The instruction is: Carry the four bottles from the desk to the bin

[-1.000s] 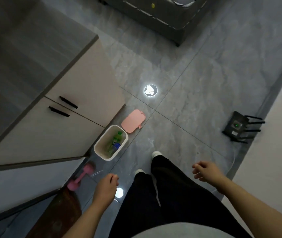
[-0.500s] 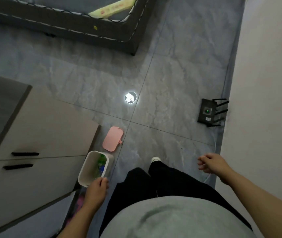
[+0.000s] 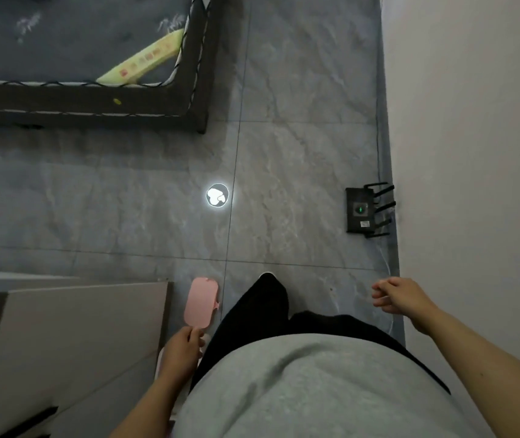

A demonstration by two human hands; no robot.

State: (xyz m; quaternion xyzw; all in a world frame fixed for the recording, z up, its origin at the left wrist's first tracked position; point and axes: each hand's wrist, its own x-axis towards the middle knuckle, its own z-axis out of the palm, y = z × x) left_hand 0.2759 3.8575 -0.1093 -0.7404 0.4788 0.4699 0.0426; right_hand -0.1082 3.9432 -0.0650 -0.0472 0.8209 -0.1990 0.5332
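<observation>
While the person stands over a grey tiled floor (image 3: 299, 159), a grey shirt and black trousers fill the lower middle of the head view. The left hand (image 3: 182, 349) hangs low beside the hip, fingers curled loosely with nothing in them, directly over the white bin (image 3: 161, 358), of which only a sliver of rim shows behind the wrist. The bottles cannot be seen; the bin's interior is hidden by the hand and forearm. The right hand (image 3: 399, 295) is held out to the side near the wall (image 3: 473, 153), fingers loosely curled, holding nothing. Left of the bin stands a pale cabinet (image 3: 72, 336). Just beyond the left hand a pink lid (image 3: 201, 301) lies flat on the floor. Farther out, a round bright reflection (image 3: 217, 195) sits on the tiles. A black router (image 3: 361, 210) with antennas lies against the wall. Farthest, a dark bed (image 3: 88, 58) carries a yellow-green packet (image 3: 141, 58).
</observation>
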